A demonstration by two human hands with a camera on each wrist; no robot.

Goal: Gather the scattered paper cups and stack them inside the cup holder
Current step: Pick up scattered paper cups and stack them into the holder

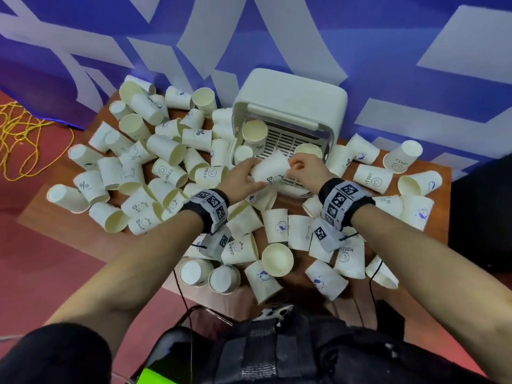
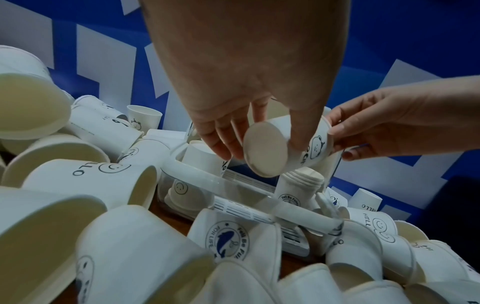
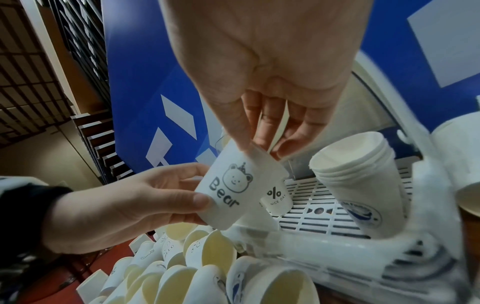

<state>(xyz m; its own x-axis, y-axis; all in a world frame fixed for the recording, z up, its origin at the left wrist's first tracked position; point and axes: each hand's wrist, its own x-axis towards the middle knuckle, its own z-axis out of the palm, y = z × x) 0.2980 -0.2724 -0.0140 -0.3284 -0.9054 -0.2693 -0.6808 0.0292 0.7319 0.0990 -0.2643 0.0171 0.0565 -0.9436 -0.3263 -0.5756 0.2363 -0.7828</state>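
A white "Bear" paper cup (image 1: 270, 169) (image 2: 293, 144) (image 3: 233, 185) hangs tilted over the open cup holder (image 1: 291, 106), held by both hands. My left hand (image 1: 243, 176) (image 2: 233, 133) grips its base end, thumb and fingers curled round it. My right hand (image 1: 300, 167) (image 3: 262, 142) pinches its rim. Inside the holder a stack of nested cups (image 1: 253, 131) (image 3: 358, 176) leans on the slatted tray (image 3: 324, 205), beside a "% nice day" cup (image 3: 276, 197) and another cup (image 1: 307, 151). Many white paper cups (image 1: 155, 162) lie scattered over the wooden table (image 1: 41, 206).
Loose cups crowd the table left, right and in front of the holder. A blue and white patterned wall (image 1: 415, 37) stands right behind it. A yellow cord (image 1: 16, 139) lies on the red floor at the left. A dark object (image 1: 482, 212) is beside the table's right edge.
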